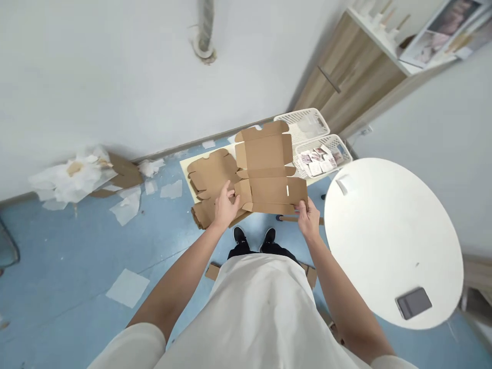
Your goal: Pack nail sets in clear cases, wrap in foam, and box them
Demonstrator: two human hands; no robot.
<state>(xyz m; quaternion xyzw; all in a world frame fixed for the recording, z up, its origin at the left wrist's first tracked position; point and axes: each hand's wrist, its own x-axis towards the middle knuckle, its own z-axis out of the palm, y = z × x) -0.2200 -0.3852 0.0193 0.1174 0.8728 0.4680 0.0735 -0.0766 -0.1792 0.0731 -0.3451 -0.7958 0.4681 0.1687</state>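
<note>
An unfolded cardboard box blank [267, 190], brown with creased panels and side flaps, lies partly over other blanks in front of me. My right hand [308, 218] pinches its lower right corner between thumb and fingers. Beside its left flaps is my left hand [226, 205], fingers apart and somewhat curled; whether the thumb touches the cardboard is unclear. Below and left of that hand, more flat cardboard blanks [213, 171] are stacked on a pale yellow low table [187, 166].
Behind the blanks stand a white basket [326, 134] and another white basket [348, 152] holding small printed cards [317, 159]. A round white table [392, 241] with a phone [414, 303] is at right. Crumpled packing paper [73, 177] litters the blue floor at left.
</note>
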